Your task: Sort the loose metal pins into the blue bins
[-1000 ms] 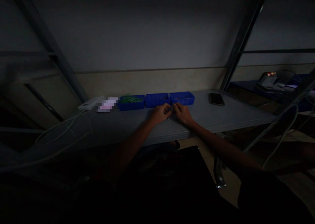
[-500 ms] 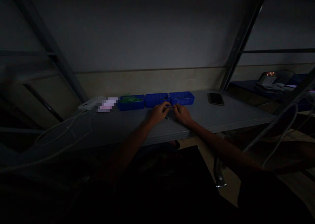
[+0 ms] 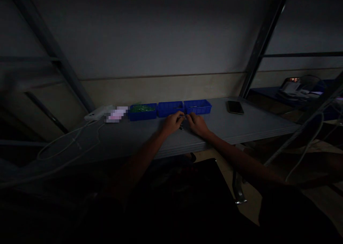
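My left hand [image 3: 172, 123] and my right hand [image 3: 197, 124] are close together above the grey table [image 3: 150, 137], fingertips almost meeting. Both hands are pinched closed on something small and thin between them, too dark and small to name. Below the left fingers a small shiny piece [image 3: 181, 127] shows; I cannot tell whether it hangs from the hand or lies on the table. Just behind the hands stand the middle blue bin [image 3: 163, 110] and the right blue bin [image 3: 204, 109], which holds a few thin pieces.
A left blue bin [image 3: 142, 116] holds green plastic-looking material. Further left lie a white power strip [image 3: 95, 114] and cables. A phone [image 3: 235, 107] rests at the right. Metal posts [image 3: 257, 54] frame the table; another cluttered table [image 3: 268, 91] stands beyond.
The right fingertips have shifted slightly left and the small thing between the hands is turned a little. Otherwise the scene looks the same.
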`<action>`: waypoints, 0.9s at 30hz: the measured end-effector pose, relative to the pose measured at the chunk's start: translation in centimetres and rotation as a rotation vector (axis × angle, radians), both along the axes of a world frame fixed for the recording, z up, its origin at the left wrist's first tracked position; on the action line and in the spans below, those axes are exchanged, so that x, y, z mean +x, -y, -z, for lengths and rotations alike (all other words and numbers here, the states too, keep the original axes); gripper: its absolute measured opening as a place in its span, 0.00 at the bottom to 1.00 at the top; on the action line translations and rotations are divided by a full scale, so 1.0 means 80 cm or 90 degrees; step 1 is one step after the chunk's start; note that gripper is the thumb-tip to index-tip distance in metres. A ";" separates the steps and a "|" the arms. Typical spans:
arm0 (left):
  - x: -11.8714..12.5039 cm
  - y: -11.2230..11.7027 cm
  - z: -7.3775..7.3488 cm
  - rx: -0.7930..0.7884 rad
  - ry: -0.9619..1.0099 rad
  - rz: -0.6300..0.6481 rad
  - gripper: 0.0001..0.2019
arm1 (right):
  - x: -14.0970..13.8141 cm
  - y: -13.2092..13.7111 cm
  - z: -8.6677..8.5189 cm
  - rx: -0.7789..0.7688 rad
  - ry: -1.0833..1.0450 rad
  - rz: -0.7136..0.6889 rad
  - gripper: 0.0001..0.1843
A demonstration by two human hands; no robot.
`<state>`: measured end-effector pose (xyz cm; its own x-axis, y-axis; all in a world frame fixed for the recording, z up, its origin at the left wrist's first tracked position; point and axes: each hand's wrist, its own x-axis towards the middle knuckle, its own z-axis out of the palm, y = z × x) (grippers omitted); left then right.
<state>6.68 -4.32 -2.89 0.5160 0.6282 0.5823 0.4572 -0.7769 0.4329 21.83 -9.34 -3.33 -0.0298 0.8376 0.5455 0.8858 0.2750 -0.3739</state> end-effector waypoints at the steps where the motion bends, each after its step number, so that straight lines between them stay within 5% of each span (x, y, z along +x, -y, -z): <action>1: 0.000 0.000 0.000 0.003 0.006 0.001 0.11 | 0.000 0.001 -0.001 0.004 -0.011 -0.013 0.15; 15: 0.000 0.003 -0.005 -0.069 0.012 0.032 0.19 | -0.001 0.013 -0.006 0.041 -0.040 -0.071 0.16; 27: 0.000 0.001 0.000 -0.061 0.023 0.067 0.11 | 0.002 -0.001 0.001 0.041 -0.025 -0.027 0.16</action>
<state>6.68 -4.42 -2.92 0.5617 0.6261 0.5409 0.3590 -0.7734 0.5224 21.98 -9.25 -3.38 -0.0420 0.7995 0.5992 0.8576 0.3365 -0.3889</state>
